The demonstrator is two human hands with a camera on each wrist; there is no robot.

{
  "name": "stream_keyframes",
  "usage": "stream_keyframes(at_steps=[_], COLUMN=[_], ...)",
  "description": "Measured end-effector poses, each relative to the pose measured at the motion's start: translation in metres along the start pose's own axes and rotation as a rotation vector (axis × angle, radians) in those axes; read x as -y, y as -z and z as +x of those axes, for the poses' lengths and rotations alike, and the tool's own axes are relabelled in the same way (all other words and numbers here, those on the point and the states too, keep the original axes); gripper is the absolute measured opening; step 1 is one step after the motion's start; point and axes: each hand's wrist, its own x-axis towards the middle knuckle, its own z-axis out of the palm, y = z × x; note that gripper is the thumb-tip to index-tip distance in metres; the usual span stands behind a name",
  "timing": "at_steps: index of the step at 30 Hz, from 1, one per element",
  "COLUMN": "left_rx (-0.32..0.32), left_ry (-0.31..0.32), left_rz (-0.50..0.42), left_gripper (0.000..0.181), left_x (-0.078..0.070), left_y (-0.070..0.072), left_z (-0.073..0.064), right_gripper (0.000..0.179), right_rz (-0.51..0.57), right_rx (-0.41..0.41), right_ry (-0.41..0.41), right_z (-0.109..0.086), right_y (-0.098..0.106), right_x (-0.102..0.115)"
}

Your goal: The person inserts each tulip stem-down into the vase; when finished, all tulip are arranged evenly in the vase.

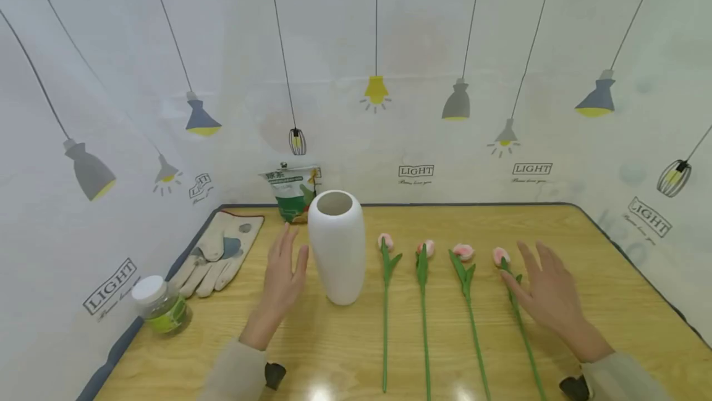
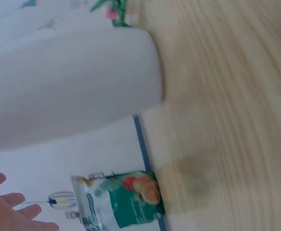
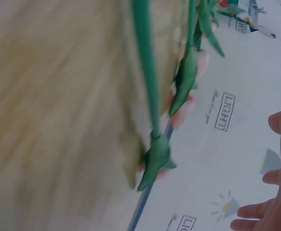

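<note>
A tall white vase (image 1: 338, 253) stands upright on the wooden table. Left of it, my left hand (image 1: 280, 277) is held with fingers extended and nothing in its grasp; the left wrist view shows the vase (image 2: 77, 86) close beside it. Several pink artificial tulips with green stems lie in a row right of the vase. My right hand (image 1: 547, 293) hovers by the rightmost tulip (image 1: 517, 308), its thumb overlapping the flower's leaves in the head view. In the right wrist view the fingers (image 3: 270, 177) are spread and apart from that tulip (image 3: 154, 154).
A green and white snack bag (image 1: 293, 194) with a clip stands behind the vase. Work gloves (image 1: 219, 253) lie at the left edge, with a white-lidded clear jar (image 1: 161, 305) in front of them. A lamp-printed white curtain (image 1: 356, 36) encloses the table (image 1: 445, 222).
</note>
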Motion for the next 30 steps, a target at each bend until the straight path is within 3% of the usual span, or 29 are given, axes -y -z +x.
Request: stream_keyframes(at_steps=[5,11,13,17,24,28,30], left_rx=[-0.133,-0.152,-0.186,-0.248,-0.294,-0.305,-0.299], left_ry=[-0.057,-0.028,-0.025,0.004,0.052,0.064,0.074], left_rz=[-0.191,-0.223,-0.212,-0.157,-0.095,-0.093,-0.094], left_gripper=[0.047,0.074,0.083,0.094,0.098,0.098,0.098], left_x=[-0.022,-0.037,-0.039,-0.043,-0.052,-0.051,-0.051], left_y=[-0.005,-0.018,-0.024,-0.033,-0.04,-0.042,-0.042], left_z=[-0.002,-0.01,-0.011,-0.011,-0.007,-0.01,-0.013], right_gripper=[0.063,0.062,0.062,0.057,0.026,0.02,0.022], right_rz=[0.162,0.275,0.296,0.346,0.415,0.381,0.379], right_rx=[-0.045,-0.034,-0.016,0.07,0.213,0.363,0.454], right_ry=[-0.013,-0.048,-0.054,-0.074,-0.066,-0.104,-0.17], right_z=[0.017,0.039,0.045,0.057,0.08,0.081,0.078], right_y=[0.0,-0.007,-0.011,-0.019,-0.038,-0.064,-0.076], right_x=[0.023,0.059,0.071,0.096,0.137,0.152,0.158])
